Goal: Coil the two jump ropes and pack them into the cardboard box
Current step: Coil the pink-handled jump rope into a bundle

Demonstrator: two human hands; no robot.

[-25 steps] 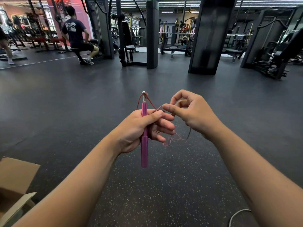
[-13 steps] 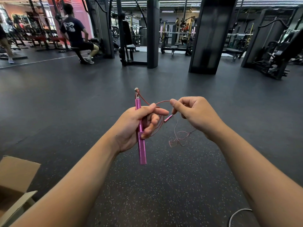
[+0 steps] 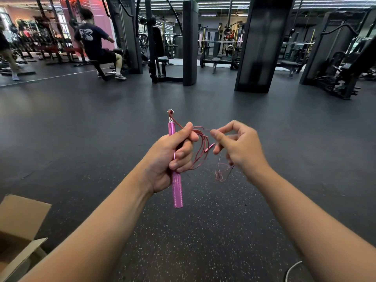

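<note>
Now 1 rope (image 3: 200, 148) is being coiled. Its pink handle (image 3: 176, 180) is held upright in the closed left hand (image 3: 168, 159), with loops gathered beside the fingers. The thin cord is pinched by the right hand (image 3: 238, 147). Next, another loop should be laid on. The box (image 3: 18, 226) is waiting low on the left.

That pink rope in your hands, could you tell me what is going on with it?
A person is coiling a jump rope on a gym floor. The left hand grips the pink handle upright with loops of cord gathered against it. The right hand pinches the cord. The cardboard box sits open at lower left.
</note>
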